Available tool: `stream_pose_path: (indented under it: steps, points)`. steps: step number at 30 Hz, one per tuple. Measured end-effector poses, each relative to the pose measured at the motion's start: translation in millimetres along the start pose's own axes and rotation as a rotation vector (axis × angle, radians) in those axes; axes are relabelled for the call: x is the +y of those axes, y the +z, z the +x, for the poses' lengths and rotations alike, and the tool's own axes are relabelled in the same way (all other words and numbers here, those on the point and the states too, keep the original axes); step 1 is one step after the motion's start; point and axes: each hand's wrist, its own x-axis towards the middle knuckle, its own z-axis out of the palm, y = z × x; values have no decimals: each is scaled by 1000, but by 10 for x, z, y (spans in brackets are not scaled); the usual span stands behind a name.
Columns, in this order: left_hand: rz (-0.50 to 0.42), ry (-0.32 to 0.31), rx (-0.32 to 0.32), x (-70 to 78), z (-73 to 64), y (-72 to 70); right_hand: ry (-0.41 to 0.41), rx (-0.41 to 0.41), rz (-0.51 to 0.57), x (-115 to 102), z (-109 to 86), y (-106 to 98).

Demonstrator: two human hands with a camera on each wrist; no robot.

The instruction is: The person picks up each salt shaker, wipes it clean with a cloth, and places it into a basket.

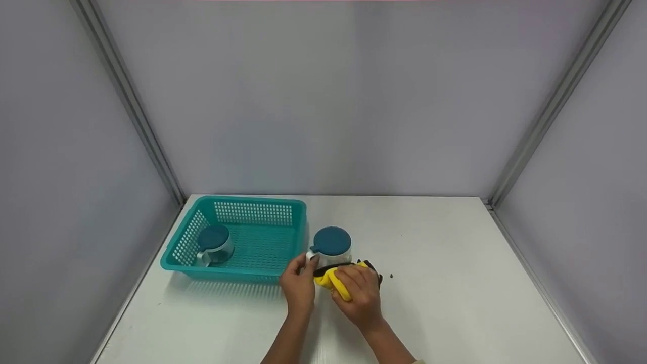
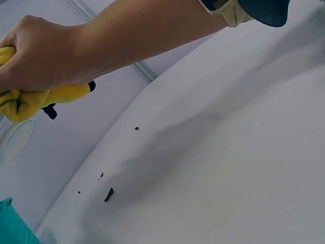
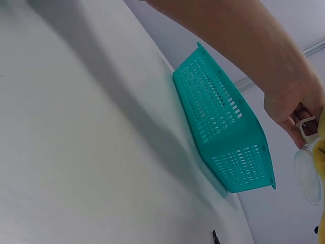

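Note:
My left hand [image 1: 299,285] pinches the pale handle of a clear jar with a blue lid [image 1: 332,240]. The wrist views show the jar [image 3: 307,175] raised above the table. In my right hand [image 1: 360,296] is a bunched yellow cloth with black edging [image 1: 337,284], held against the near side of the jar. From the left wrist view, the right hand [image 2: 48,53] grips the same cloth [image 2: 25,104]; in the right wrist view, the left hand [image 3: 297,104] has its fingers at the handle. The cloth hides the jar's lower part.
A teal plastic basket [image 1: 230,275] stands left of the hands, with a second blue-lidded jar [image 1: 215,244] inside at its left. Small dark bits [image 2: 108,194] lie on the white table [image 1: 455,283]. Grey panels [image 1: 323,101] enclose the back and sides.

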Motion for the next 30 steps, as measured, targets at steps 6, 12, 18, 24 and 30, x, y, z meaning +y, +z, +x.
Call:
stream_pose_path:
  steps: [6, 12, 18, 24, 30]
  points:
    - [-13, 40, -6, 9, 6, -11, 34, -48, 11, 21, -57, 14]
    - [17, 58, 5, 12, 20, 0, 27, -90, -5, 23, -60, 19]
    - [70, 90, 3, -5, 21, 18, 5, -97, -16, 27, -39, 6]
    - [86, 37, -56, -17, 23, 35, -35, -61, -34, 77, 52, 5]
    - [89, -3, -73, -28, 32, 30, -97, -17, -36, 85, 114, 33]
